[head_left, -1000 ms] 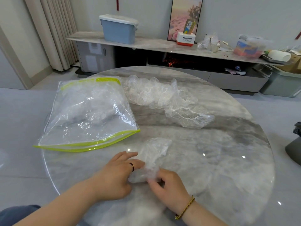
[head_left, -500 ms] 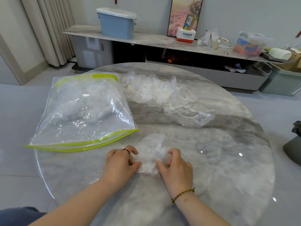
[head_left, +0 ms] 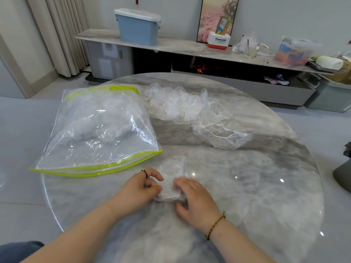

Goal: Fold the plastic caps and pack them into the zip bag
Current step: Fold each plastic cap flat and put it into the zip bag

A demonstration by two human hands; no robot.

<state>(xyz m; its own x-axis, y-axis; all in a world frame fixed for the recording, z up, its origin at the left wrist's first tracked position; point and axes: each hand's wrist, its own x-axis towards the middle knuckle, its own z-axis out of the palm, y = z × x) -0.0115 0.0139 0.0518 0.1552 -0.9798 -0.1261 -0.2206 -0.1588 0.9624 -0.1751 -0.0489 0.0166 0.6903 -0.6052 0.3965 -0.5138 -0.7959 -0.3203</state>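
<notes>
View: head camera, looking forward and down.
Hands: two, bare forearms reaching in from the near edge and meeting at the middle of the table.
Left hand (head_left: 141, 186): knuckles up, fingers curled in and pinching the left edge of the folded cap; one dark ring (head_left: 145, 173).
Right hand (head_left: 193, 196): palm down, fingers curled over the cap's right side, thumb low beside the tabletop; one braided cord bracelet (head_left: 215, 224) on the wrist.
Folded cap (head_left: 173, 173): one, thin crinkled clear film gathered into a narrow strip, lying on the table between both hands, near the zip bag's near corner.
Zip bag (head_left: 98, 133): one, glossy clear plastic with yellow-green trim, flat on the table's left; crumpled clear plastic inside, number cannot be told.
Loose caps (head_left: 190, 111): one ruffled clear heap with gathered rims, just right of the bag; number cannot be told.
Table (head_left: 266, 186): one, round, polished grey marble pattern.
</notes>
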